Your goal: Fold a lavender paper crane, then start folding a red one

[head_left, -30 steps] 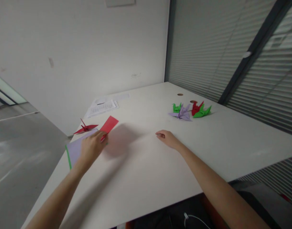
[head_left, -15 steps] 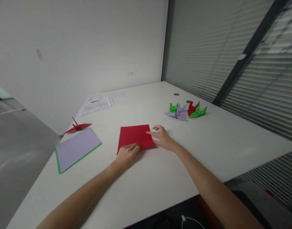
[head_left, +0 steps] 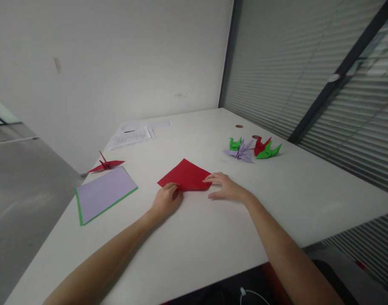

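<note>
Pressing red paper [head_left: 185, 175] on the table [head_left: 194, 237]
Left hand [head_left: 164, 201] and right hand [head_left: 227, 188] (fingers flat) touch its near corners, apart.

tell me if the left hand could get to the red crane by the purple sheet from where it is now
Probably yes. The left hand rests on the near edge of the red paper; the red crane sits to its left beyond the purple sheet, with only flat paper and bare table between them.

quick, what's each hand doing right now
left hand: fingers curled on the red paper, near edge
right hand: open, fingertips on its right corner
</note>
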A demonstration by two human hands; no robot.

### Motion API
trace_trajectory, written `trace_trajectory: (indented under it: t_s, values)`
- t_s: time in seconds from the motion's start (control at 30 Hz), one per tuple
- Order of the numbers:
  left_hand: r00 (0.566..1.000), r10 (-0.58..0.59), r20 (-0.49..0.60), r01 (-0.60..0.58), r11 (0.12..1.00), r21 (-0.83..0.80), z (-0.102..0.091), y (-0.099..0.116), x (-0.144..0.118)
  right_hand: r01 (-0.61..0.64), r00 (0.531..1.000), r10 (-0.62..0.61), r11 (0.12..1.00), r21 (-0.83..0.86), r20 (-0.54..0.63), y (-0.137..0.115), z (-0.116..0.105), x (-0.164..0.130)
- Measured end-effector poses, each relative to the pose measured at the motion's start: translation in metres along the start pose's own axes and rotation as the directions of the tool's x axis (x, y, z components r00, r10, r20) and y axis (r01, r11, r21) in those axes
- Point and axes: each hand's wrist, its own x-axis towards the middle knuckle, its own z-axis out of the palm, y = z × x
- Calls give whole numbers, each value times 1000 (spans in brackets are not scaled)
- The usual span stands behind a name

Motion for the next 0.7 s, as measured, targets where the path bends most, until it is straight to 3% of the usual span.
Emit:
trace_trajectory:
  t_s: [0.1, 0.2, 0.27, 0.4, 0.57, 0.7]
  values:
    - [997, -44, -57, 36, 991, -131, -1, -4, 2, -118, 988, 115, 993, -24, -104, 14, -2, 0]
    - [998, 17, -55, -29, 971, -238, -1, -3, 2, -98, 968, 136, 978, 184, -209, 28, -8, 1]
    - [997, 82, -10, -81, 958, -275, -1, -1, 1, -70, 978, 136, 929, 363, -158, 37, -15, 1]
    - [975, 196, 109, -154, 939, -307, -5, 3, -1, -182, 969, 241, 831, 525, -46, 47, -25, -3]
    - [897, 375, 235, -318, 915, -247, -10, 18, -7, -205, 975, 216, 783, 587, 53, 48, -19, -3]
    - [778, 521, 352, -509, 850, -133, -4, 44, -20, -162, 978, 208, 830, 533, -27, 44, -6, 3]
